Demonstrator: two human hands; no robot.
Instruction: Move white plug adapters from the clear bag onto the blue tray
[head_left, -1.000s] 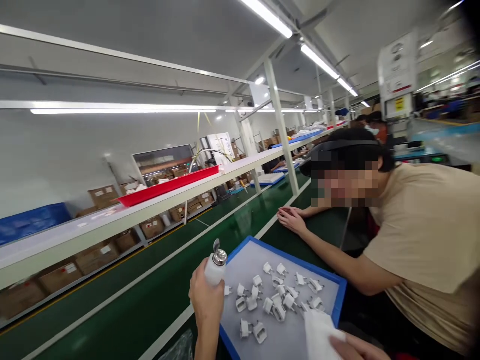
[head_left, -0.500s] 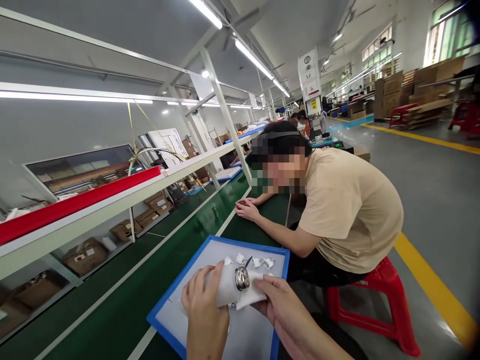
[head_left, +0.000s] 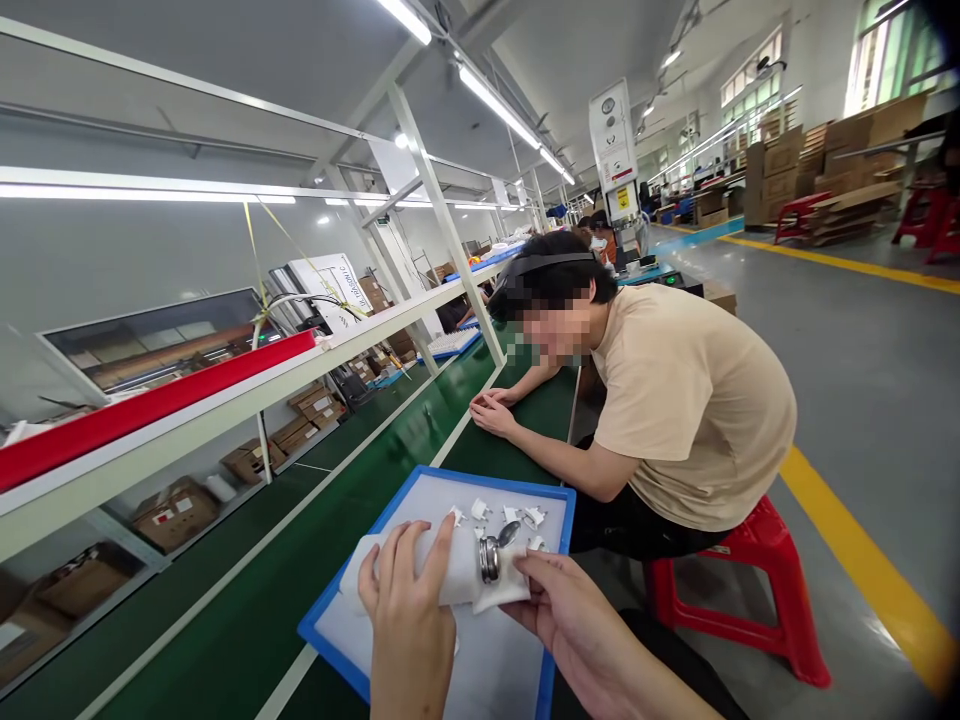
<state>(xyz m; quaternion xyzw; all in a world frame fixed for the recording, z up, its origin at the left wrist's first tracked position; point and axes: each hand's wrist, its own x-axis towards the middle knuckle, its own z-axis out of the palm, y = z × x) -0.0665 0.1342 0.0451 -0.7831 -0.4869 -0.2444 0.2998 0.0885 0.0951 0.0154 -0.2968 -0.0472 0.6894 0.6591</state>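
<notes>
Worktop [head_left: 247, 610]: green, long, running away from the camera.
Co-worker [head_left: 675, 400]: sits on a red stool [head_left: 757, 600], leaning on the worktop, hands together.
Tray [head_left: 525, 490]: blue-rimmed, on the worktop's near edge, under both hands.
Left hand [head_left: 409, 620]: fingers curled round a white bottle [head_left: 450, 565], clamped on it above the tray.
Right hand [head_left: 585, 630]: fingers together, pinching a white cloth [head_left: 506, 590] against the bottle's metal cap [head_left: 489, 558].
Plugs [head_left: 506, 515]: small white parts, scattered at the tray's far end, just beyond the bottle.
</notes>
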